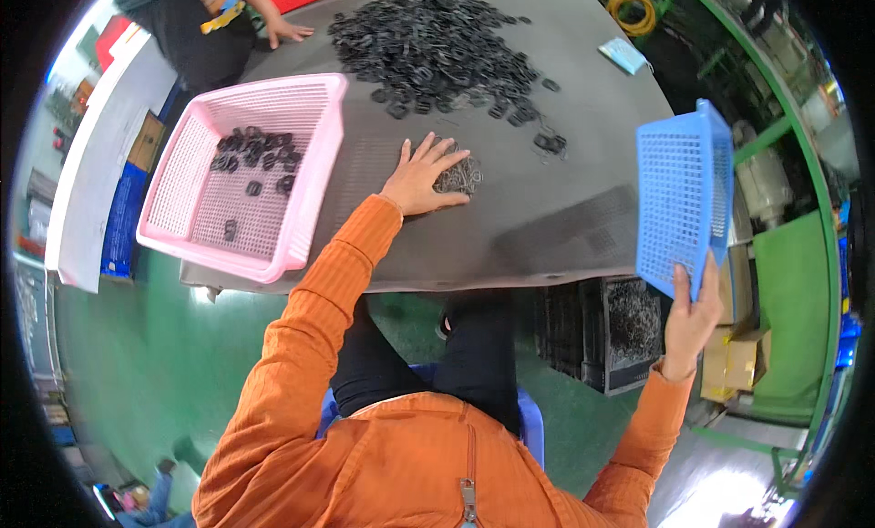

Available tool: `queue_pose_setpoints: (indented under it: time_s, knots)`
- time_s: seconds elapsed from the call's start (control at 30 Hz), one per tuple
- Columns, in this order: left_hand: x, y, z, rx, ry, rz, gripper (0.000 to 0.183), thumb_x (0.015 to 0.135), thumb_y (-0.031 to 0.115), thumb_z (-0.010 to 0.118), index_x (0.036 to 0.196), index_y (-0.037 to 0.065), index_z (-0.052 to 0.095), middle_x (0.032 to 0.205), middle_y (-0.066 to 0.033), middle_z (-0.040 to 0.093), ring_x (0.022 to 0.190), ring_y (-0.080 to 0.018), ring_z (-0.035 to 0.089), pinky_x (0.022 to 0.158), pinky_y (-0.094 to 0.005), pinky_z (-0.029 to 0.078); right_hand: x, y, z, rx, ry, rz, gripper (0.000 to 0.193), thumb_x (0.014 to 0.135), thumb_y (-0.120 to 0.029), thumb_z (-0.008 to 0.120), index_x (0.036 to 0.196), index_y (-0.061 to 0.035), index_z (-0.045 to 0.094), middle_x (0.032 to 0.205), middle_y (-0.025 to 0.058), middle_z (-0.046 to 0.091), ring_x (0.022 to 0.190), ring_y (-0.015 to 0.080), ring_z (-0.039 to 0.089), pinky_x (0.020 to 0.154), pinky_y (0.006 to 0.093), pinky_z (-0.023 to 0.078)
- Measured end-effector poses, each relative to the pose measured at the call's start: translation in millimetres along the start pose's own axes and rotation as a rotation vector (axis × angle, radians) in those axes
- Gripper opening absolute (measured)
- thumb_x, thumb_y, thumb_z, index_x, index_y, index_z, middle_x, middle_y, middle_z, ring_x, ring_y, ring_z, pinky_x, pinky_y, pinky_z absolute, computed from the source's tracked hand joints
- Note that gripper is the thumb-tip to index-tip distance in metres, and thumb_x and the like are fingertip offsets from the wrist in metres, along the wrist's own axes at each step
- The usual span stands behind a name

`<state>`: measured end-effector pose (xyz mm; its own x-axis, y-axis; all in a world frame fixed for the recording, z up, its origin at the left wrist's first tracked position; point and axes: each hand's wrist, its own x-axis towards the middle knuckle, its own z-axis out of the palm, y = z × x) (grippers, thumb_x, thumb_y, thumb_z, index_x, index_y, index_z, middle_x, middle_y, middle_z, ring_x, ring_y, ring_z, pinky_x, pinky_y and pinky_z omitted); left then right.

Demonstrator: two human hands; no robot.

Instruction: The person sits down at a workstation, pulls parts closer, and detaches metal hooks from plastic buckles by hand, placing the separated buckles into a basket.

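Note:
My left hand (424,179) lies on the grey table with its fingers spread. Its fingertips rest against a small heap of thin, light metal wire pieces (463,176), partly under the palm. In my right hand (690,323) is a blue plastic basket (673,195), gripped by its lower edge and tipped on its side off the table's right edge; its inside is mostly turned away. To the left, a pink plastic basket (310,186) holds several small black buckle-like pieces (255,149). A large pile of similar black pieces (433,45) covers the far middle of the table.
A few black pieces (550,143) lie apart from the pile. A light blue face mask (623,55) is near the table's right edge. Across the table, another person's hand (289,30) rests on its surface. Below the table stands a black crate (633,332); a green rail (793,118) runs along the right.

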<state>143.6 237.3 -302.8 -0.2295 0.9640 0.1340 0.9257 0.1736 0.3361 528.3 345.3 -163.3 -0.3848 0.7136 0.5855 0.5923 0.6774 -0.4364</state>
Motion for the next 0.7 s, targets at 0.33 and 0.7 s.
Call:
queue_pose_setpoints:
  time_s: [0.33, 0.7]
  knots:
    - [85.3, 110.2, 56.5, -0.132, -0.024, 0.319, 0.060, 0.079, 0.049, 0.061, 0.131, 0.021, 0.047, 0.141, -0.0089, 0.037, 0.137, -0.0304, 0.023, 0.112, -0.0514, 0.014, -45.1, 75.2, -77.0, -0.113, 0.273, 0.278, 0.034, 0.087, -0.004, 0.059, 0.120, 0.0046, 0.053, 0.102, 0.0125, 0.064, 0.088, 0.0168, 0.061, 0.079, 0.0296, 0.048]
    - [132.3, 313.9, 157.9, -0.327, -0.129, 0.761, 0.063, 0.079, 0.048, 0.062, 0.131, 0.015, 0.047, 0.140, -0.0121, 0.038, 0.136, -0.0327, 0.024, 0.111, -0.0509, 0.018, -95.8, 98.7, -124.9, -0.302, 0.404, 0.469, 0.033, 0.087, -0.004, 0.060, 0.119, 0.0035, 0.055, 0.101, 0.0113, 0.064, 0.088, 0.0157, 0.059, 0.079, 0.0289, 0.048]
